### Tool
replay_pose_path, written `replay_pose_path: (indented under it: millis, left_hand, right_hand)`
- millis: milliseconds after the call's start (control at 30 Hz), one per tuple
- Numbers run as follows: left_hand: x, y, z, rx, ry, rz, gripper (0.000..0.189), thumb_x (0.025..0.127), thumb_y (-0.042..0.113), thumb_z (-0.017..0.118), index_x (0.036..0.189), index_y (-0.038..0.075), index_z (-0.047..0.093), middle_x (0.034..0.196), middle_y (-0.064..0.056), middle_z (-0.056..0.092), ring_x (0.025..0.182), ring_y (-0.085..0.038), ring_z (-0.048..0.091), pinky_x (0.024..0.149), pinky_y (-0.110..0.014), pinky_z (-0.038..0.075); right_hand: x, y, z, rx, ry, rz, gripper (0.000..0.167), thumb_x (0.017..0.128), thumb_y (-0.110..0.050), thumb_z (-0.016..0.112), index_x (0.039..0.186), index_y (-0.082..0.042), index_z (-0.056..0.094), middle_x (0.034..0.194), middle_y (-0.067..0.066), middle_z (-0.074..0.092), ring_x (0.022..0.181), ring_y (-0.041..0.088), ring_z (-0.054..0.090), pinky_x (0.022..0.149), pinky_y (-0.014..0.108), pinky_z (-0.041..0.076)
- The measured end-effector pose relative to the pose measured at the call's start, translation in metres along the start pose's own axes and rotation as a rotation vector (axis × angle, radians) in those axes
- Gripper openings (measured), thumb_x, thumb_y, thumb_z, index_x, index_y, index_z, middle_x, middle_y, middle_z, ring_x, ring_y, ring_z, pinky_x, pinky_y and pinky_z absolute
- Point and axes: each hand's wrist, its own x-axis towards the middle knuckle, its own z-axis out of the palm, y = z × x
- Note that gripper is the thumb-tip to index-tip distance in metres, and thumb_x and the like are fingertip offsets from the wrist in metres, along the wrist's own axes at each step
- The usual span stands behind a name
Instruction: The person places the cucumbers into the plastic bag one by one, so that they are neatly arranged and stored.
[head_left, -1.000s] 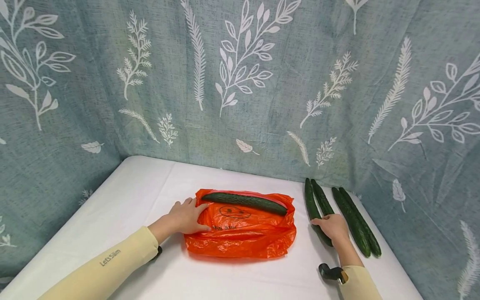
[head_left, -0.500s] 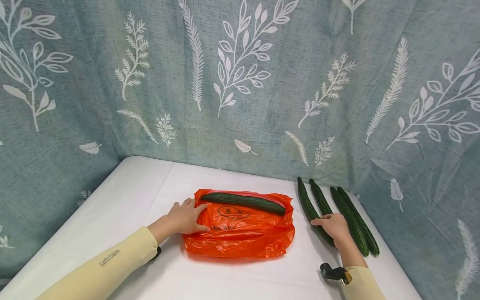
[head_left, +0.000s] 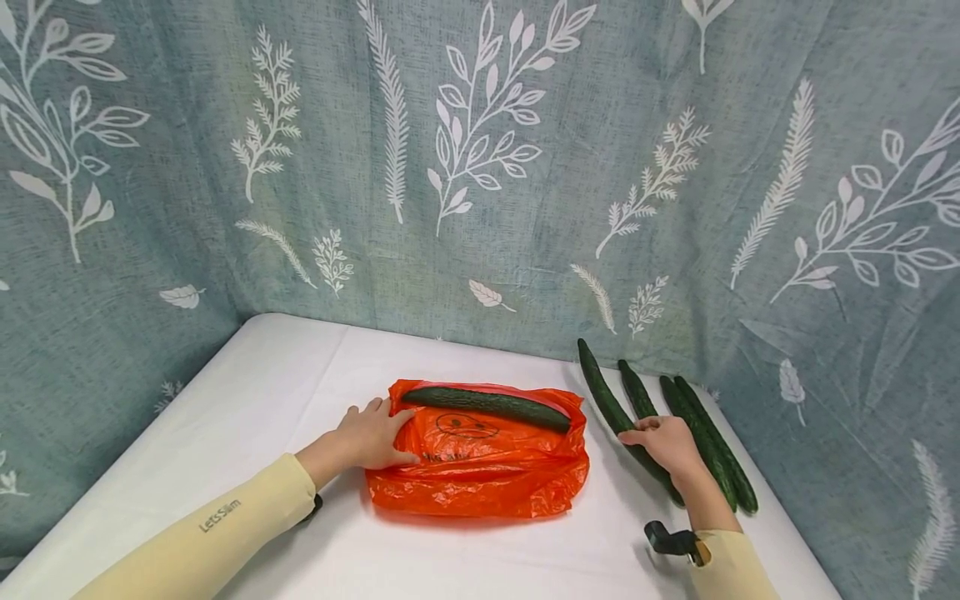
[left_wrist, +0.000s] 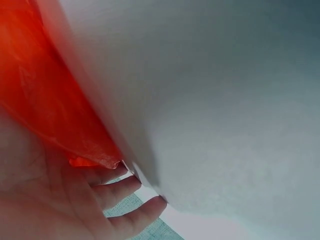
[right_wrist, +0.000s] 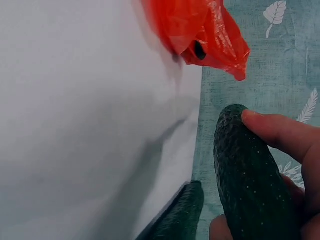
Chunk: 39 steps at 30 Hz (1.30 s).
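My right hand (head_left: 662, 443) grips a long dark green cucumber (head_left: 602, 390) about its middle, thumb on one side and fingers curled round the other. In the right wrist view the held cucumber (right_wrist: 250, 185) comes toward the camera, its shadow on the cloth. An orange plastic bag (head_left: 468, 487) lies on the table, with another cucumber (head_left: 487, 405) in its mouth along the far side. My left hand (head_left: 372, 435) rests on the bag's left end, fingers spread and fairly straight. The left wrist view shows its fingers (left_wrist: 117, 192) beside the orange plastic.
Right of the held cucumber lies another cucumber (head_left: 636, 388), partly behind my right hand. Two more cucumbers (head_left: 712, 442) lie side by side near the right table edge. A white cloth covers the table (head_left: 315, 367), and a patterned blue-green curtain (head_left: 420, 275) surrounds its back and sides.
My right hand has lifted the cucumber; its far end has swung left, away from the neighbouring cucumber. The left hand and the bag stay in place.
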Motion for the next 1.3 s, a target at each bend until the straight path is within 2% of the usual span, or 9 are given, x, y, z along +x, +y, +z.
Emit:
replay_pose_path:
  millis: [200,300,400,467,533,700,867,1067,1300]
  left_hand:
    - [-0.002,-0.001,-0.001,0.005,-0.007,-0.004,0.084,0.085,0.066,0.067,0.151,0.019,0.047,0.151,-0.026,0.043,0.142,-0.044,0.037,0.106,-0.068,0.034]
    - [-0.002,-0.002,-0.001,0.002,-0.008,-0.005,0.084,0.085,0.066,0.068,0.151,0.019,0.048,0.151,-0.026,0.043,0.142,-0.045,0.037,0.106,-0.068,0.034]
    - [-0.002,-0.002,-0.001,0.002,-0.01,-0.004,0.084,0.085,0.065,0.068,0.151,0.019,0.048,0.151,-0.026,0.043,0.142,-0.044,0.037,0.106,-0.068,0.035]
    - [-0.001,-0.002,-0.001,0.003,-0.011,-0.003,0.083,0.085,0.065,0.068,0.151,0.019,0.047,0.151,-0.026,0.043,0.142,-0.044,0.037,0.106,-0.067,0.035]
    - [-0.001,-0.002,0.0,0.009,-0.013,-0.002,0.083,0.085,0.066,0.067,0.151,0.02,0.047,0.151,-0.026,0.043,0.141,-0.043,0.038,0.105,-0.067,0.035]
    - [0.001,-0.002,0.001,0.009,-0.016,-0.002,0.084,0.085,0.066,0.067,0.151,0.02,0.047,0.151,-0.026,0.042,0.142,-0.043,0.037,0.106,-0.067,0.035]
    - [0.0,-0.001,0.0,0.005,-0.02,-0.005,0.084,0.085,0.066,0.067,0.151,0.019,0.047,0.152,-0.026,0.041,0.143,-0.044,0.036,0.107,-0.067,0.034]
    - [0.0,-0.001,0.0,-0.001,-0.021,-0.003,0.083,0.085,0.066,0.067,0.152,0.02,0.046,0.153,-0.026,0.041,0.144,-0.044,0.035,0.108,-0.068,0.033]
    - [0.001,-0.002,0.001,0.004,-0.023,-0.002,0.084,0.085,0.067,0.065,0.152,0.02,0.046,0.153,-0.026,0.041,0.145,-0.044,0.035,0.109,-0.068,0.032]
  right_hand:
    - [0.001,-0.013,-0.003,-0.058,-0.048,-0.065,0.061,0.084,-0.036,0.08,0.127,0.004,0.063,0.14,0.027,0.054,0.125,0.043,0.052,0.096,0.055,0.048]
    - [0.001,-0.021,-0.006,-0.077,-0.072,-0.107,0.06,0.084,-0.035,0.08,0.128,0.004,0.063,0.137,0.025,0.057,0.122,0.041,0.055,0.093,0.053,0.05]
    - [0.002,-0.029,-0.008,-0.085,-0.092,-0.137,0.059,0.084,-0.035,0.08,0.127,0.003,0.064,0.105,0.016,0.067,0.103,0.032,0.059,0.085,0.045,0.051]
    - [0.004,-0.033,-0.01,-0.089,-0.105,-0.15,0.059,0.083,-0.035,0.081,0.127,0.002,0.064,0.077,0.006,0.06,0.085,0.025,0.054,0.078,0.039,0.049]
    - [0.005,-0.037,-0.011,-0.093,-0.118,-0.157,0.059,0.083,-0.036,0.081,0.126,0.001,0.065,0.065,-0.002,0.048,0.079,0.021,0.047,0.074,0.036,0.045]
    - [0.007,-0.042,-0.01,-0.102,-0.127,-0.188,0.057,0.081,-0.034,0.082,0.124,0.0,0.067,0.067,-0.004,0.044,0.077,0.02,0.046,0.07,0.035,0.041]
    - [0.007,-0.046,-0.01,-0.093,-0.152,-0.221,0.055,0.082,-0.03,0.081,0.125,0.001,0.067,0.06,-0.003,0.029,0.06,0.016,0.031,0.066,0.036,0.037]
    - [0.005,-0.053,-0.01,-0.109,-0.194,-0.255,0.051,0.08,-0.029,0.082,0.121,0.0,0.069,0.058,-0.004,0.027,0.057,0.014,0.026,0.062,0.034,0.036]
    - [0.003,-0.061,-0.008,-0.127,-0.237,-0.35,0.044,0.079,-0.025,0.083,0.113,0.0,0.072,0.053,-0.005,0.027,0.051,0.012,0.022,0.056,0.031,0.035]
